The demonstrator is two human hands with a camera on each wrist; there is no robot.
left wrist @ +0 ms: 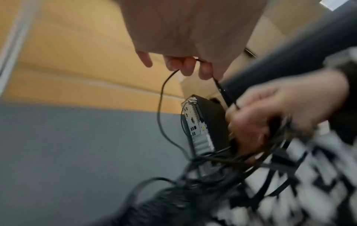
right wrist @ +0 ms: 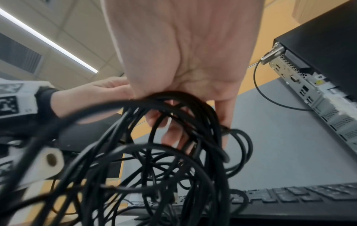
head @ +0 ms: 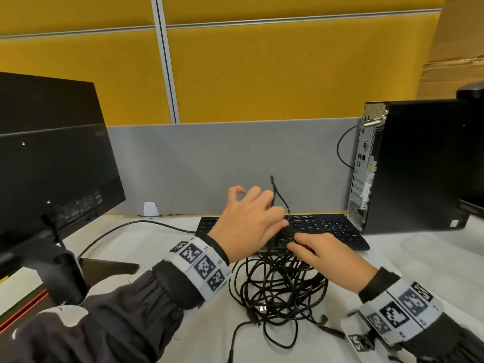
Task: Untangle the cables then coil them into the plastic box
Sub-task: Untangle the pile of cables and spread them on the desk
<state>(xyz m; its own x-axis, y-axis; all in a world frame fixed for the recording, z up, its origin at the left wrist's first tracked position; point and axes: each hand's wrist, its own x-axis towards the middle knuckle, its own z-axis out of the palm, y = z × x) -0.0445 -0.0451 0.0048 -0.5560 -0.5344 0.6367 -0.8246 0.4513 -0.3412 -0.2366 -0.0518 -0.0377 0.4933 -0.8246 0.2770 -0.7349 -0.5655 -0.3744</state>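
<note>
A tangle of black cables point(head: 277, 289) lies on the white desk point(head: 183, 323) in front of me. My left hand point(head: 262, 213) is raised above it and pinches one thin black cable point(head: 277, 195), which loops upward; the left wrist view shows that cable point(left wrist: 160, 107) running between the fingers point(left wrist: 185, 65). My right hand point(head: 314, 248) rests on the top of the tangle. In the right wrist view its fingers point(right wrist: 173, 126) are curled through several strands of the tangle point(right wrist: 164, 160). No plastic box is in view.
A black keyboard point(head: 330, 226) lies just behind the tangle. A black PC tower point(head: 408, 166) with a lock cable point(head: 340, 150) stands at the right. A monitor point(head: 52, 166) on its stand point(head: 104, 265) fills the left. A grey partition point(head: 209, 166) closes the back.
</note>
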